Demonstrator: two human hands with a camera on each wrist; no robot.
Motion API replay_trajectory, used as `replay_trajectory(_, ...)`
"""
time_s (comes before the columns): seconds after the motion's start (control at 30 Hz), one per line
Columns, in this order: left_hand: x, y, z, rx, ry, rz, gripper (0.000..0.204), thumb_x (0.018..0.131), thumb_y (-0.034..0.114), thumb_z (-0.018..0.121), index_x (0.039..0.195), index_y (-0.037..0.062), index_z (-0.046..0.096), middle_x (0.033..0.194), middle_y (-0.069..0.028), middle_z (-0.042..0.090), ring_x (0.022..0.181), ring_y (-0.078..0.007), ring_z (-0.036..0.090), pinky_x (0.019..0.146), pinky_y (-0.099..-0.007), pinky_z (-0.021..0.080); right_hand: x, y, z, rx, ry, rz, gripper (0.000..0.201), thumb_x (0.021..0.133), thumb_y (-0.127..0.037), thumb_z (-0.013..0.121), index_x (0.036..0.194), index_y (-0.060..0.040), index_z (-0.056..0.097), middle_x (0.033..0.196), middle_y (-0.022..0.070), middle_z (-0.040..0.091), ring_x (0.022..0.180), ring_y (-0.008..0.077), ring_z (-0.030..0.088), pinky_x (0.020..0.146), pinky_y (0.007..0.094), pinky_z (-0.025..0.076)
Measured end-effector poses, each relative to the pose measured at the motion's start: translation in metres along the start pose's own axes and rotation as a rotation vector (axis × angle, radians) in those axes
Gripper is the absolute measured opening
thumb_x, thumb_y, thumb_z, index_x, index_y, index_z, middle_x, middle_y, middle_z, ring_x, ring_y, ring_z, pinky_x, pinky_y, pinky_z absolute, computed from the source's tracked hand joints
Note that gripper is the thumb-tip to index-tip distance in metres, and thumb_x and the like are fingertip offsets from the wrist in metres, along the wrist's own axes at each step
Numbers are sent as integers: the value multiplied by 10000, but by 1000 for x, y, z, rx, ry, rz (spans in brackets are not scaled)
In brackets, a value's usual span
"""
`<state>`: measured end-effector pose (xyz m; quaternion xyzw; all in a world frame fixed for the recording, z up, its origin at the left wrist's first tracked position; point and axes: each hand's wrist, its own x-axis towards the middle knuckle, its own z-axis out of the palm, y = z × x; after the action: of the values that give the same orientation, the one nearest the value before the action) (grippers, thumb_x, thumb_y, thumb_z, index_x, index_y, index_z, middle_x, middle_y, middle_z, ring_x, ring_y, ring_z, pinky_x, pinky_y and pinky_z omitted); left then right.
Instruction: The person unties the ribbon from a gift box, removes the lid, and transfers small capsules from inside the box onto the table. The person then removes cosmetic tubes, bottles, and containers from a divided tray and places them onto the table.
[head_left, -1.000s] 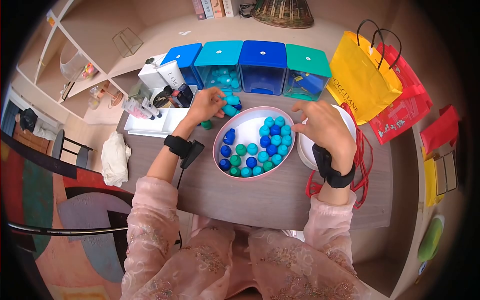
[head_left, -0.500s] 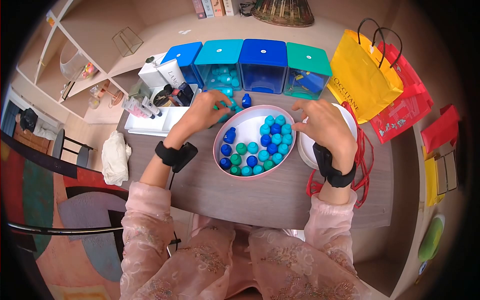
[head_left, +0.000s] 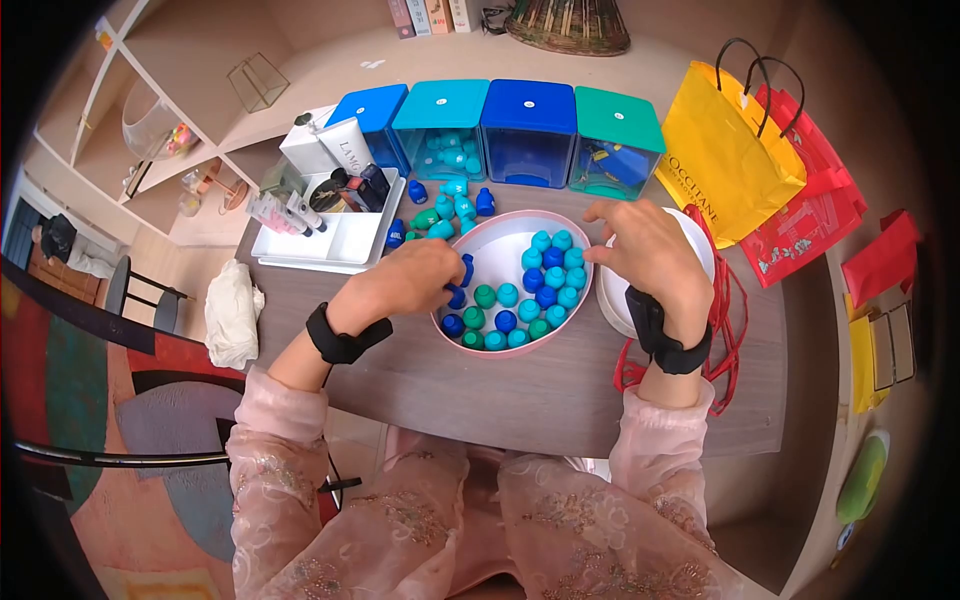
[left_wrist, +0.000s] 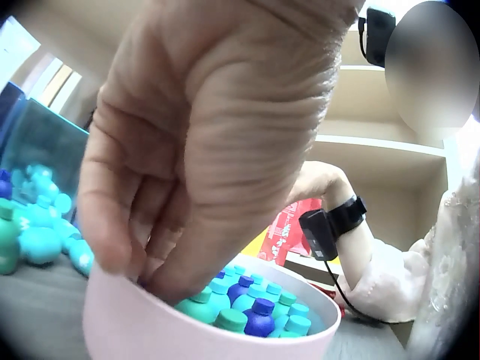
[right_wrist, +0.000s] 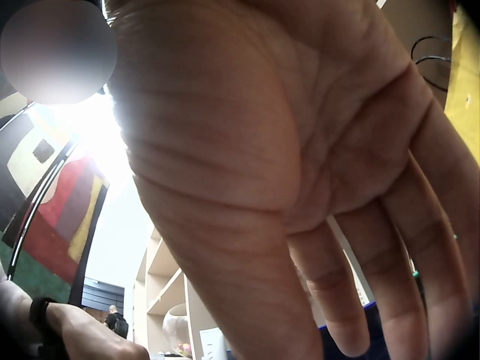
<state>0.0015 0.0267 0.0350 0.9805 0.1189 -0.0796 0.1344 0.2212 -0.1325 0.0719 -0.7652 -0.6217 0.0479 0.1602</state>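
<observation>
The pink oval box point(head_left: 563, 330) holds many small round-bodied bottles, turquoise, green and dark blue, upright along its right and lower sides. At its left rim my left hand point(head_left: 412, 277) reaches over, fingers bent downward. A dark blue bottle point(head_left: 467, 268) inside is partly covered by those fingers. In the left wrist view the thumb and fingers come together at the rim, which hides their tips; I cannot tell whether they grip the bottle. My right hand point(head_left: 650, 250) stays at the right rim, fingers loosely bent and holding nothing. Several loose bottles point(head_left: 464, 207) lie behind the box.
Four lidded bins, including a turquoise bin point(head_left: 441, 100) with bottles inside, line the back. A white organizer point(head_left: 318, 250) with cosmetics stands left, near a white cloth point(head_left: 233, 315). A round white lid point(head_left: 612, 305) lies under my right hand. Yellow point(head_left: 730, 160) and red bags stand right.
My left hand has come from the loose bottles behind the box, toward me, to the box's left rim, leaving blue and green bottles uncovered on the table. The right hand has hardly moved.
</observation>
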Motion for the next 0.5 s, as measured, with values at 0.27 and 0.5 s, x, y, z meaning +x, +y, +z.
replay_trajectory(0.27,11,-25,-40,-327,435,4,159,708,56,691,847,-19,667,750,-157,663,670,-240,645,624,-331,506,-3,0,4,34,136,-78,252,666,-101,735,880,18,673,799,196,646,819,334,623,729,395,478)
replay_trajectory(0.5,40,-80,18,-330,554,-226,188,699,86,713,865,2,684,778,-142,683,684,-221,657,652,-319,521,-1,-1,-1,67,34,-12,255,662,-97,734,885,14,676,822,187,653,827,328,624,740,394,479)
